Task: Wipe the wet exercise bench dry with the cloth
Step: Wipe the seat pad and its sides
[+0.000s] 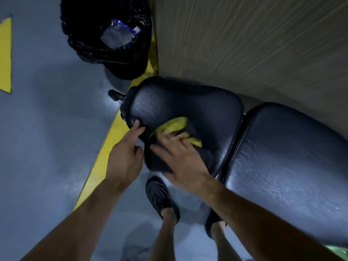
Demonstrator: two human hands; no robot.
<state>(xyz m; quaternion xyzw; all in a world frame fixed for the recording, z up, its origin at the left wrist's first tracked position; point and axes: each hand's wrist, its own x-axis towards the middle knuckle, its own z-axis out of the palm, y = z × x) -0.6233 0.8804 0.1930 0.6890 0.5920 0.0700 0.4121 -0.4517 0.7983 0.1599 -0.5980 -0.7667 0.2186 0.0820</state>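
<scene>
The black padded exercise bench stands against a wall, its small seat pad [184, 104] to the left and its long back pad [286, 151] to the right. A cloth [176, 125], yellow-green on one side and dark grey on the other, lies over the near edge of the seat pad. My right hand [178, 153] presses flat on the cloth with spread fingers. My left hand [126, 151] touches the seat pad's left edge with two straight fingers, beside the cloth. The back pad glistens with fine droplets.
A black bin [107, 44] lined with a bag and holding wrappers stands on the grey floor behind the seat. A yellow floor stripe [101, 157] runs beside the bench. The wood-grain wall [244, 40] borders the bench's far side. My feet in black sandals [160, 196] stand close below.
</scene>
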